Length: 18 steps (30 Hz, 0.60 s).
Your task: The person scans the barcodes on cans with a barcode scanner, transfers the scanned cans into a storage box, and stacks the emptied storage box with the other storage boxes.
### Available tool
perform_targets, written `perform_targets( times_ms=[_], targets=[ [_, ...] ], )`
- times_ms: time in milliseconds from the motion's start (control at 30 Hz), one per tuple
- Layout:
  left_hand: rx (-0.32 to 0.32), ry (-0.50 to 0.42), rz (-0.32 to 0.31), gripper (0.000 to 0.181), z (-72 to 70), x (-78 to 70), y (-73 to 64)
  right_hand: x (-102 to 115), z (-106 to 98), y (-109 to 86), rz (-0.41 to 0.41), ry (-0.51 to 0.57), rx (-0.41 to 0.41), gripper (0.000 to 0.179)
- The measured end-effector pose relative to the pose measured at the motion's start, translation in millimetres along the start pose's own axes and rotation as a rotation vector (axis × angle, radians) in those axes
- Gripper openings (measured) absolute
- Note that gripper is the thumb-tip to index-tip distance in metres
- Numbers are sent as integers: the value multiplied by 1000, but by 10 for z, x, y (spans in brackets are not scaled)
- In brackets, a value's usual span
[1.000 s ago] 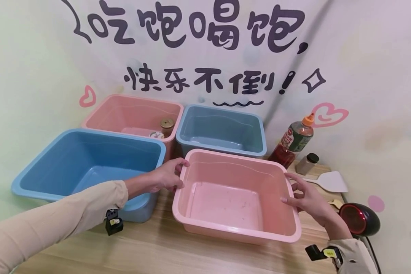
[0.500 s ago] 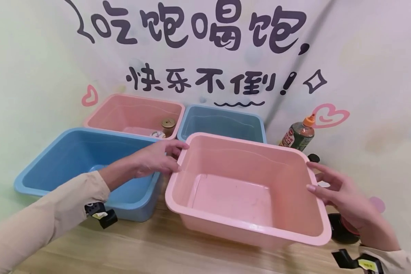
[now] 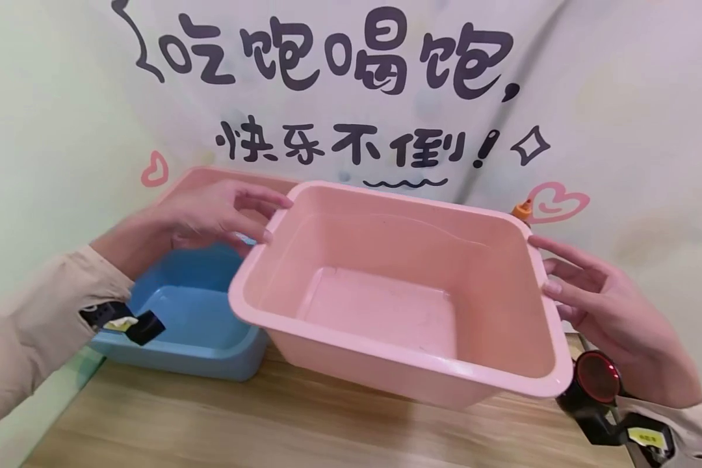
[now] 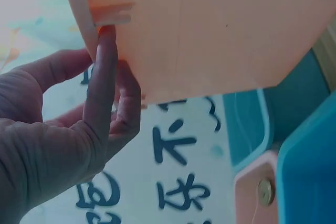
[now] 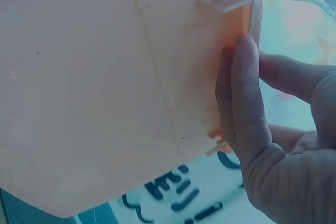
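Note:
A pink plastic basin hangs above the wooden table, tilted so that its inside faces me. My left hand grips the left rim; in the left wrist view its fingers press up under the rim from outside. On the opposite side my right hand holds the right rim, its fingers under the edge in the right wrist view and its thumb over the top. The inside of the pink basin holds nothing but faint marks on its floor.
A blue basin stands on the wooden table at left. Behind it is another pink basin holding a can, and a teal basin. An orange bottle cap and a round black device show at right.
Both hands have raised the pink basin off the table, up and slightly left, tilting it towards me. It now covers the teal basin, most of the bottle and part of the rear pink basin.

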<state>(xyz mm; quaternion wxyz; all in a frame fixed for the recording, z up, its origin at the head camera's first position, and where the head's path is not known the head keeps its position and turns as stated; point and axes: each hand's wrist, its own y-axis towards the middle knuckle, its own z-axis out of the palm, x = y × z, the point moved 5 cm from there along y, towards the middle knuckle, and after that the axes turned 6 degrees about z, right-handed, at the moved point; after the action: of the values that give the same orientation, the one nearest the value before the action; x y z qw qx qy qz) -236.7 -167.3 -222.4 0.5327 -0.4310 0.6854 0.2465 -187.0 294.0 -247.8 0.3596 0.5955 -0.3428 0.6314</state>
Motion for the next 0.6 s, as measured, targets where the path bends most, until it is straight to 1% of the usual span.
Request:
perform_targets(
  times_ms=[100, 133, 200, 267, 367, 467, 600],
  targets=[
    [5, 29, 1, 65, -214, -10, -42, 77, 140, 133, -20, 46, 29, 59],
    [4, 40, 3, 64, -289, -8, -52, 110, 187, 187, -49, 69, 51, 59],
    [8, 59, -7, 64, -429, -1, -78, 171, 283, 280, -71, 109, 73, 59],
    [-7, 83, -29, 64, -574, 9, -112, 214, 380, 382, -79, 132, 65, 59],
    [-29, 158, -58, 64, -771, 34, -134, 255, 520, 538, -66, 146, 36, 58],
    [-44, 244, -62, 63, -961, 76, -120, 282, 652, 693, -55, 151, 16, 57],
    [-70, 350, -67, 64, -1210, 156, -125, 317, 842, 895, -13, 111, -14, 59]
  ],
)
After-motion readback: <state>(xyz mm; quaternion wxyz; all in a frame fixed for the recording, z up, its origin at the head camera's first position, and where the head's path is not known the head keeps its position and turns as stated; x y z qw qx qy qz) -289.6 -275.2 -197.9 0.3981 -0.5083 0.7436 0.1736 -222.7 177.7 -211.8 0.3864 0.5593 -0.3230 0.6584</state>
